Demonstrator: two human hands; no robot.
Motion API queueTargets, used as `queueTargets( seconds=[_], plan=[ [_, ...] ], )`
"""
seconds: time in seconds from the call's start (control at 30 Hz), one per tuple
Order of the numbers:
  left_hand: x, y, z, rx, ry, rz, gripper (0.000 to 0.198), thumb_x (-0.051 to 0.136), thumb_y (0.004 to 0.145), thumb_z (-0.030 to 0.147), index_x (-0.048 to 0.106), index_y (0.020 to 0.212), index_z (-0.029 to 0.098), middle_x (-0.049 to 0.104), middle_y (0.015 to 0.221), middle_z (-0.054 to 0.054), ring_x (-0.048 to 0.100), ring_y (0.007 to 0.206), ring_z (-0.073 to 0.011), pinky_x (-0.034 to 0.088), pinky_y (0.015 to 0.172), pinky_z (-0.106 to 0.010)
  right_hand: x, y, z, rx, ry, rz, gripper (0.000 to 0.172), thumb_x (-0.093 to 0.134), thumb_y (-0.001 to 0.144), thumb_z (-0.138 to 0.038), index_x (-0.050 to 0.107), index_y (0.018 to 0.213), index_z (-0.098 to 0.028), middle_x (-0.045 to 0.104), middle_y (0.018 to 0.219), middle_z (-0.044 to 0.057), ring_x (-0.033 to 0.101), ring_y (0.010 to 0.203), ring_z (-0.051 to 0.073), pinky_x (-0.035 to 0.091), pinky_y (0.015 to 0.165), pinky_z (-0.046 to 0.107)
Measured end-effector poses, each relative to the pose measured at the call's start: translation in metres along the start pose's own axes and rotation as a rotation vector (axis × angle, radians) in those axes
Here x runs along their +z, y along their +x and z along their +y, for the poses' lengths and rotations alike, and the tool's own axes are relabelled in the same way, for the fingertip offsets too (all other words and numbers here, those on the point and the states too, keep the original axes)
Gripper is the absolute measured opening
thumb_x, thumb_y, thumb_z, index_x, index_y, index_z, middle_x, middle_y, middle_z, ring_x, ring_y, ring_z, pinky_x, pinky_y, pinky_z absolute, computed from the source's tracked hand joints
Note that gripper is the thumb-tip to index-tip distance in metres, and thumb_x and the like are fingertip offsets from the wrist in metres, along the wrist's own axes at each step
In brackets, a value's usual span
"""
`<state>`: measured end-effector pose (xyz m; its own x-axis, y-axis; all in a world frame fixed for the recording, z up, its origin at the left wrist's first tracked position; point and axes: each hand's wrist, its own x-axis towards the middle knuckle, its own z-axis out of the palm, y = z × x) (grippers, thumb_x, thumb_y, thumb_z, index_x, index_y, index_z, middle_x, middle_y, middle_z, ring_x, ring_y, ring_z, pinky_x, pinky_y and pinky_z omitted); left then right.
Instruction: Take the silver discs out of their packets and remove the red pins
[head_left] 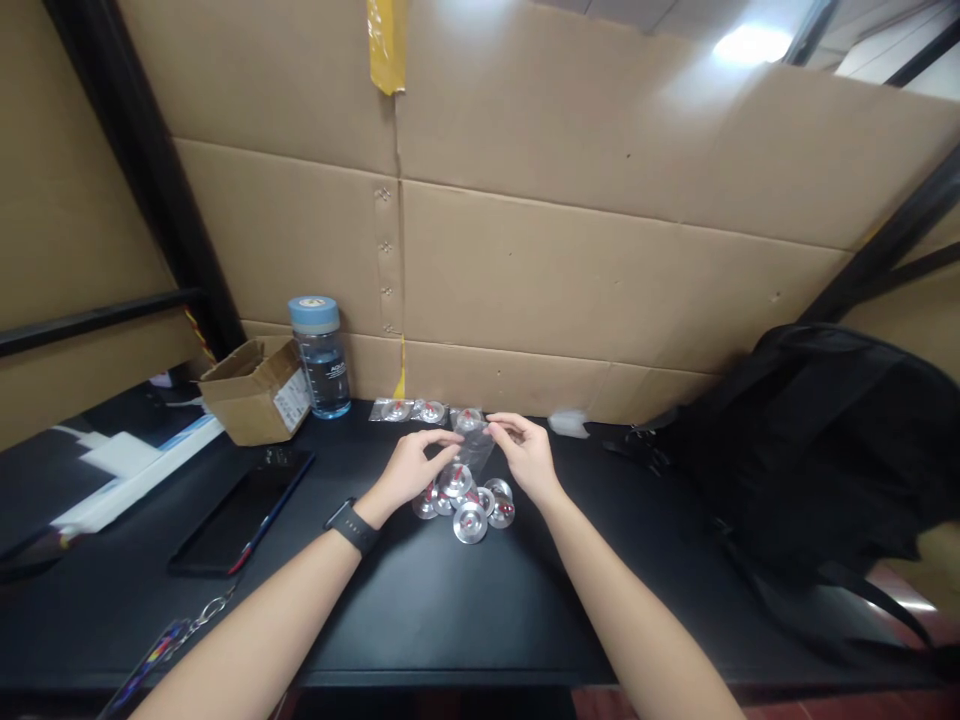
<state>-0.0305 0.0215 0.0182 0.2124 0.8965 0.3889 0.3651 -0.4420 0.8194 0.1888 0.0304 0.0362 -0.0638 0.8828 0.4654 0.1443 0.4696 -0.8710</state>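
A small clear plastic bag [475, 448] is stretched between my two hands above the black table. My left hand [420, 465] pinches its left side with thumb and fingers, and a dark watch is on that wrist. On the other side, my right hand [525, 458] grips the bag's upper right edge at the fingertips. Just below lies a loose pile of round silver metal discs [470, 523] with red marks at their centres. Behind the hands, several discs in clear bags [431, 411] lie in a row along the cardboard wall. Whether anything is inside the held bag, I cannot tell.
A stack of clear bags [568, 424] lies at the back right, near a black backpack [817, 460]. To the left are a water bottle [324, 365], an open cardboard box [259, 395], a phone [241, 515] with a strap, and a white power strip [142, 480].
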Motion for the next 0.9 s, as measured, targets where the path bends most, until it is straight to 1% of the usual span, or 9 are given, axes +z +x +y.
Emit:
queueTargets(
  seconds=[0.17,0.23,0.33,0.4,0.53,0.63,0.7,0.8,0.9],
  plan=[
    [0.001,0.0,0.0,0.0,0.036,0.067,0.023,0.067,0.091,0.037,0.081,0.101,0.022,0.081,0.102,-0.006,0.076,0.095,-0.0245,0.056,0.089,-0.034,0.0,0.001,-0.002,-0.022,0.05,0.131,0.032,0.073,0.089,-0.044,0.073,0.109,-0.019,0.079,0.088,0.007,0.074,0.082,0.023,0.058,0.079,0.035],
    [0.002,0.001,0.002,-0.021,0.003,0.119,0.023,0.068,0.091,0.037,0.08,0.101,0.021,0.081,0.1,-0.006,0.076,0.094,-0.0246,0.056,0.089,-0.034,0.0,0.001,-0.004,-0.032,0.089,0.162,0.033,0.072,0.089,-0.044,0.069,0.113,-0.021,0.078,0.093,0.007,0.074,0.085,0.022,0.058,0.082,0.036],
    [0.002,0.001,0.005,-0.066,-0.135,0.181,0.027,0.068,0.091,0.04,0.079,0.103,0.019,0.081,0.098,-0.008,0.077,0.091,-0.0243,0.057,0.088,-0.034,0.0,0.001,-0.004,-0.006,0.157,0.083,0.052,0.08,0.082,-0.039,0.058,0.127,-0.026,0.075,0.109,0.007,0.072,0.093,0.021,0.057,0.082,0.034],
    [0.002,0.002,0.005,-0.093,-0.229,0.171,0.029,0.07,0.089,0.041,0.078,0.104,0.018,0.081,0.096,-0.008,0.077,0.089,-0.024,0.058,0.085,-0.033,0.0,0.0,-0.002,0.053,0.188,-0.02,0.062,0.084,0.078,-0.036,0.052,0.13,-0.028,0.074,0.109,0.005,0.071,0.09,0.019,0.057,0.079,0.032],
    [0.003,0.003,0.003,-0.117,-0.251,0.087,0.032,0.073,0.086,0.039,0.075,0.109,0.017,0.08,0.094,-0.008,0.076,0.089,-0.0238,0.057,0.083,-0.032,0.003,-0.004,0.006,0.156,0.217,-0.112,0.05,0.078,0.083,-0.037,0.052,0.125,-0.026,0.072,0.083,0.0,0.068,0.072,0.017,0.054,0.07,0.03],
    [0.004,0.002,0.003,-0.095,-0.231,0.081,0.03,0.072,0.086,0.038,0.075,0.107,0.017,0.079,0.099,-0.009,0.074,0.095,-0.0238,0.056,0.085,-0.031,0.004,-0.006,0.01,0.184,0.196,-0.152,0.052,0.078,0.083,-0.037,0.05,0.126,-0.026,0.071,0.079,-0.002,0.066,0.067,0.016,0.052,0.068,0.03],
    [0.003,0.002,0.005,-0.101,-0.222,0.075,0.028,0.072,0.085,0.038,0.075,0.104,0.017,0.079,0.095,-0.008,0.074,0.09,-0.0225,0.056,0.081,-0.029,0.004,-0.007,0.011,0.18,0.153,-0.177,0.052,0.075,0.084,-0.037,0.048,0.127,-0.026,0.07,0.079,-0.002,0.065,0.068,0.017,0.053,0.069,0.031],
    [0.003,0.001,0.006,-0.17,-0.202,0.075,0.027,0.072,0.084,0.037,0.074,0.102,0.017,0.078,0.085,-0.005,0.072,0.073,-0.0195,0.054,0.065,-0.026,0.003,-0.008,0.007,0.04,-0.073,-0.073,0.044,0.069,0.088,-0.036,0.051,0.127,-0.025,0.07,0.095,0.004,0.064,0.078,0.019,0.052,0.071,0.033],
    [0.003,0.001,0.004,-0.237,-0.229,0.111,0.028,0.072,0.085,0.04,0.073,0.101,0.017,0.077,0.081,-0.005,0.073,0.07,-0.0202,0.052,0.057,-0.025,0.003,-0.013,-0.004,-0.242,-0.419,-0.012,0.039,0.069,0.088,-0.034,0.058,0.124,-0.024,0.065,0.118,0.01,0.061,0.104,0.025,0.05,0.087,0.039]
  ],
)
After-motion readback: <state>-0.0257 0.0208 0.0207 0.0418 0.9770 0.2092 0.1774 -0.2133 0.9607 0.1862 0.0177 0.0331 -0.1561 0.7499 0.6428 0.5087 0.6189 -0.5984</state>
